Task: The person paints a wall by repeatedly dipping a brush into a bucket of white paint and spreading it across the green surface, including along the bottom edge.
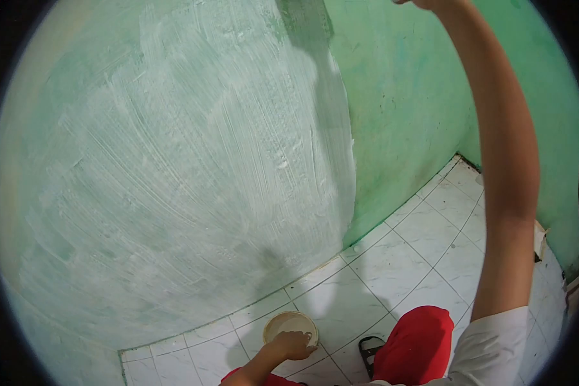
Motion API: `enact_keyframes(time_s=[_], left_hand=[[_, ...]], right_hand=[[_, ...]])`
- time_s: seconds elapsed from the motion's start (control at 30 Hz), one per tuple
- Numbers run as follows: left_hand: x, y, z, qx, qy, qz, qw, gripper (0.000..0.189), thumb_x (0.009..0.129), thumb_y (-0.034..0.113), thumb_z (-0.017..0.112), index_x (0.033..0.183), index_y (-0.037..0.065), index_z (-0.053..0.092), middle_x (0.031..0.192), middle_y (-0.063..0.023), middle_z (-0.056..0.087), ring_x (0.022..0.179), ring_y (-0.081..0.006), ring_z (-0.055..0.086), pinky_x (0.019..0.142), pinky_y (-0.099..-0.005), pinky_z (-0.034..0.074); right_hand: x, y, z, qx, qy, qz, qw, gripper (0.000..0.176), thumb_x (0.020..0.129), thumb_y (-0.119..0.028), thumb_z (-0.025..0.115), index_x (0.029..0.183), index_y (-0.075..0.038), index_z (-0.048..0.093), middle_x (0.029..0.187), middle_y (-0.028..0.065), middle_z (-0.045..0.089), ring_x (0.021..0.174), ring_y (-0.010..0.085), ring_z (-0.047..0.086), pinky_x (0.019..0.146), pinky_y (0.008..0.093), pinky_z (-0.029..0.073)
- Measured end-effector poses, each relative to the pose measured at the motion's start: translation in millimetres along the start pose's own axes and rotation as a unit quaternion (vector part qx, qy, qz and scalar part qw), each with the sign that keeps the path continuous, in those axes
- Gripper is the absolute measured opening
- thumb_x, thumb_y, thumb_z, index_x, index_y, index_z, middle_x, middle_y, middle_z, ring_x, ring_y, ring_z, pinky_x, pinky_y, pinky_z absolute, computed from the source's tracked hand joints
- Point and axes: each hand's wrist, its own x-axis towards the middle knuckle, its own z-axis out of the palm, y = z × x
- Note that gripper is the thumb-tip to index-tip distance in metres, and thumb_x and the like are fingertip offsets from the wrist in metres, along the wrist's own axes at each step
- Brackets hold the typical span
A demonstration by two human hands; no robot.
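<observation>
Holding the round tub (268, 327) low over the tiled floor (424, 241), your left hand (293, 346) appears to have its fingers closed on the near rim, likely to steady it close by you at the white-streaked wall (206, 148). Up top, your right hand (422, 2) is raised on an outstretched arm, presumably for height, but the view cuts it off, so I can't tell whether those fingers grip anything!
</observation>
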Motion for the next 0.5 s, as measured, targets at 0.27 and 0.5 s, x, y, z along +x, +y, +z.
enact_keyframes(time_s=[0.27, 0.5], left_hand=[[-5, 8, 1, -0.004, 0.015, -0.008, 1.0, 0.058, 0.099, 0.049, 0.049, 0.131, 0.002, 0.058, 0.119, -0.0214, 0.068, 0.109, -0.0398, 0.066, 0.092, -0.0508, 0.052], [-20, 19, -4, 0.006, 0.016, -0.004, 1.0, 0.058, 0.101, 0.05, 0.047, 0.131, 0.002, 0.058, 0.124, -0.022, 0.065, 0.113, -0.0413, 0.064, 0.097, -0.0502, 0.05]], right_hand=[[7, 71, 186, 0.147, 0.288, -0.188, 0.927, 0.021, 0.089, -0.017, 0.062, 0.103, -0.002, 0.066, 0.079, 0.0215, 0.069, 0.068, 0.0407, 0.067, 0.061, 0.0451, 0.051], [-100, 115, 236, 0.17, 0.179, -0.106, 0.963, 0.017, 0.092, -0.012, 0.061, 0.105, -0.001, 0.06, 0.07, 0.0185, 0.06, 0.06, 0.0234, 0.06, 0.06, 0.0387, 0.047]])
